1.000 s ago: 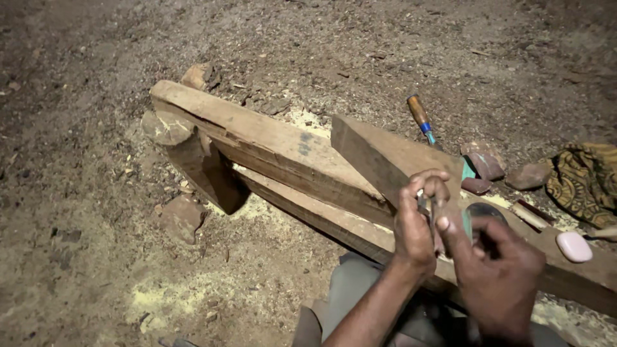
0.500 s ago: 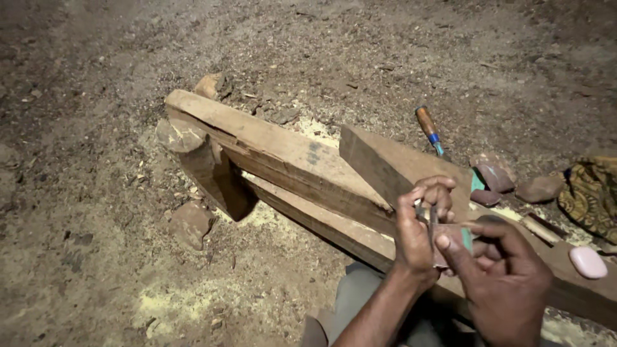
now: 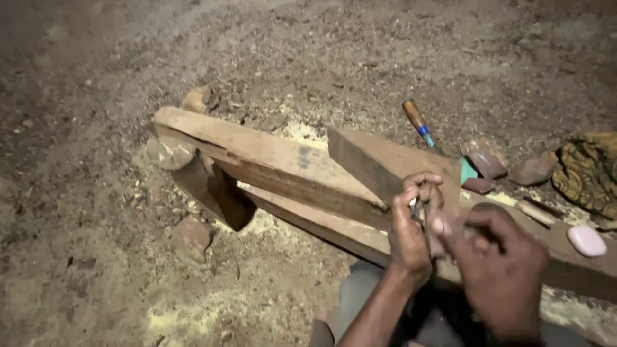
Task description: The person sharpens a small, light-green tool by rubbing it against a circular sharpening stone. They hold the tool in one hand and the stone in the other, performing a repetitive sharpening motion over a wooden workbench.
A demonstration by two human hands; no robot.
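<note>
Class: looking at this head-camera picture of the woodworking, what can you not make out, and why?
- Small thin thing pinched by the left hand: too small, hidden by fingers.
- Right hand: motion-blurred, grip unclear.
- Patterned cloth: cut off by the right edge.
- Long wooden beam: near end hidden behind hands.

No packages, labels, signs or screens show anywhere in the frame, from the upper left to the lower right.
</note>
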